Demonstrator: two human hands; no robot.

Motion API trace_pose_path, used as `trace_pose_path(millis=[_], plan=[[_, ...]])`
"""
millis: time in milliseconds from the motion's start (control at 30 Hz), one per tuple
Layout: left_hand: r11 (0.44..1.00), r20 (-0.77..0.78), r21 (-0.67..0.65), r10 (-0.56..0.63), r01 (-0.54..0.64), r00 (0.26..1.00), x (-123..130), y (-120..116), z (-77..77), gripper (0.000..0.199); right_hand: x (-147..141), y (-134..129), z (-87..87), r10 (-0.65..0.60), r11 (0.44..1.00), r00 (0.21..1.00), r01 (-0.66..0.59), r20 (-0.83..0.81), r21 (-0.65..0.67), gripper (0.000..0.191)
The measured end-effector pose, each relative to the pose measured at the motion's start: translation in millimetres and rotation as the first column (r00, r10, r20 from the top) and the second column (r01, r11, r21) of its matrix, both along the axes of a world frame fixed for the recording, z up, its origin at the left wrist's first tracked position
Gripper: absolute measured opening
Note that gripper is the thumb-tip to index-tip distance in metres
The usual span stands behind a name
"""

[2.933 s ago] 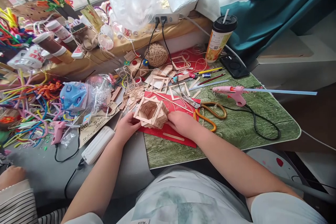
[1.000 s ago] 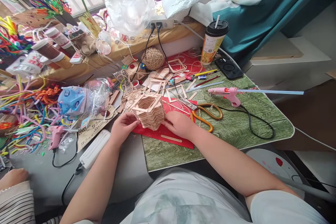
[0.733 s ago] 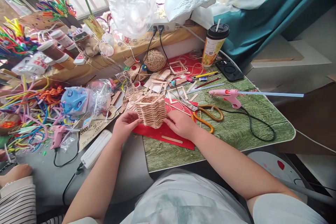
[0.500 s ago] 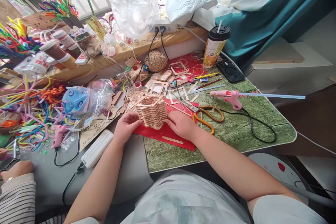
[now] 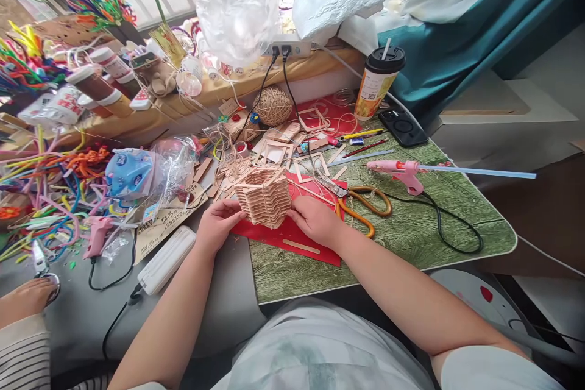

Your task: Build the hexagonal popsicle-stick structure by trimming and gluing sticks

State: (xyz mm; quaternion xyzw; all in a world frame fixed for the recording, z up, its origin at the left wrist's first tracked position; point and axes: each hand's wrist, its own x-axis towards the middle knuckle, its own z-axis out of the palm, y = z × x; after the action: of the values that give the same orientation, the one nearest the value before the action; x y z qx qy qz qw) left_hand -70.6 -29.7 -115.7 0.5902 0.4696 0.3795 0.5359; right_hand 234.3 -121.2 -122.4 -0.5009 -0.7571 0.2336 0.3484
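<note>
Between my two hands is a hollow, many-sided popsicle-stick holder built of stacked wooden sticks, its open top tilted up. My left hand pinches its lower left side with thumb and fingers. On the opposite side, my right hand grips the lower right edge. Beneath it lies a red sheet, with one loose popsicle stick near its front edge. Orange-handled scissors rest just right of my right hand.
A pink glue gun with a long glue stick lies to the right, near a phone and a lidded cup. Behind the holder are a twine ball and loose sticks. At far left, another person's hand holds scissors.
My hands and the stick holder stay almost in place while the view shifts slightly. At far left, the other person's hand and scissors have moved further into view.
</note>
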Motion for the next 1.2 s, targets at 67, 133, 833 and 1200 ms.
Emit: trace_pose_path(millis=[67,133,833,1200], plan=[[1.000,0.000,-0.005,0.007,-0.007,1.000,-0.1,-0.2,-1.9,0.045,0.1,-0.7,1.7,0.006,1.000,1.000,-0.006,-0.012,0.005,0.033],[1.000,-0.009,-0.011,0.013,-0.013,1.000,-0.4,0.6,-3.8,0.044,0.5,-1.7,4.5,0.018,1.000,0.999,-0.018,-0.026,-0.002,0.032],[0.932,-0.420,0.014,-0.324,0.363,0.848,-12.2,14.4,15.4,0.023,-6.8,-7.4,2.7,0.141,0.989,0.926,-0.150,0.350,-0.002,0.023],[0.914,-0.477,0.015,-0.349,0.405,0.806,-10.6,14.0,15.5,0.025,-4.5,-7.2,8.3,0.161,0.987,0.948,-0.156,0.275,-0.041,0.019]])
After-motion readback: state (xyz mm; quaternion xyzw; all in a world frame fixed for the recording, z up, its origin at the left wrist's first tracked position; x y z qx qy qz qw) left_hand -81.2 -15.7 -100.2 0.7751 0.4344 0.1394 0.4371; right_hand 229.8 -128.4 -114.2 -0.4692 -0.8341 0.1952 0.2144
